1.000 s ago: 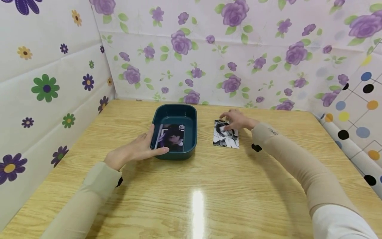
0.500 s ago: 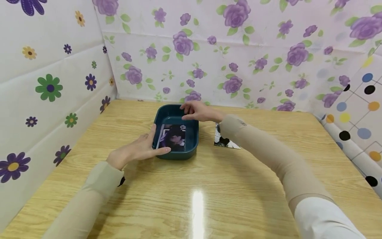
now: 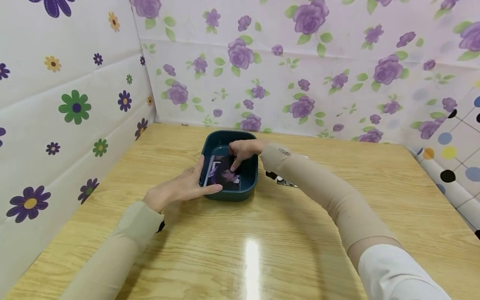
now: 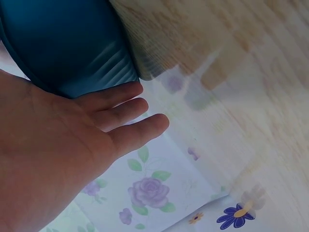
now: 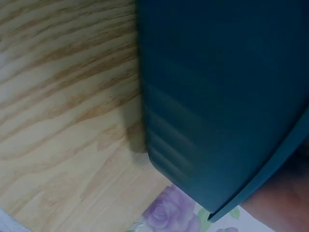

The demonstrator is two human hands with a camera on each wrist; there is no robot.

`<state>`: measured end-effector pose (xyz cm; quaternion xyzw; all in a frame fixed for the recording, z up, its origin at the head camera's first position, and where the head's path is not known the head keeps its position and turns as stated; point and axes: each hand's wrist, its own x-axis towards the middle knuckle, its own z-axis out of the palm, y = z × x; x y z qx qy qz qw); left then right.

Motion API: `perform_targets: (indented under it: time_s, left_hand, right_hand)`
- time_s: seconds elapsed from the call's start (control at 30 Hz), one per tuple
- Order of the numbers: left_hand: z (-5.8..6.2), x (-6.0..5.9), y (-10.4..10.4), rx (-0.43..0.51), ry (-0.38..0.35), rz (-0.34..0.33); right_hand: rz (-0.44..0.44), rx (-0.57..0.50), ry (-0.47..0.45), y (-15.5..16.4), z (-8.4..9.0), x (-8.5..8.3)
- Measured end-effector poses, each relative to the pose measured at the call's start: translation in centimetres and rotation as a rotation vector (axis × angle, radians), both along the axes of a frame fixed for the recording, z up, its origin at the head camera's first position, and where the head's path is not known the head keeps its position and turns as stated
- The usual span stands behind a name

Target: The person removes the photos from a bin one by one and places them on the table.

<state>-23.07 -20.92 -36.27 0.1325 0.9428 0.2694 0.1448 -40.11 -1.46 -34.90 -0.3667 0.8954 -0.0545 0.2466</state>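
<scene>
Head view: right hand (image 3: 243, 151) fingers press photo (image 3: 224, 175); left hand (image 3: 180, 188) flat against tray (image 3: 250, 180).

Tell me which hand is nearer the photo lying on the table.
Right. The right hand reaches into the tray, and its forearm crosses over the photo. The left hand rests against the tray's far side from it.

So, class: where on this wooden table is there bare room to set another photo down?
Bare wood spans the table nearer than the teal tray, plus the far right. It is crowded around the tray, where both hands and the photo lie.
</scene>
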Motion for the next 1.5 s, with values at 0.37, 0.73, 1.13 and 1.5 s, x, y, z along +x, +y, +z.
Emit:
perform_targets:
  time_s: [0.37,0.73,1.13,1.5]
  left_hand:
    - [0.2,-0.1,0.0,-0.022,-0.018,0.009]
    - [0.1,0.0,0.1,0.003,-0.053,0.019]
    - [0.1,-0.1,0.1,-0.024,-0.062,0.032]
    - [0.3,-0.1,0.4,-0.096,-0.079,0.040]
  right_hand:
    - [0.035,0.061,0.075,-0.1,-0.1,0.1]
    - [-0.022,-0.285,0.016,1.0,-0.4,0.6]
    - [-0.273,-0.692,-0.374,4.1,2.3,0.7]
    - [-0.401,-0.774,-0.387,15.5,5.0,-0.6]
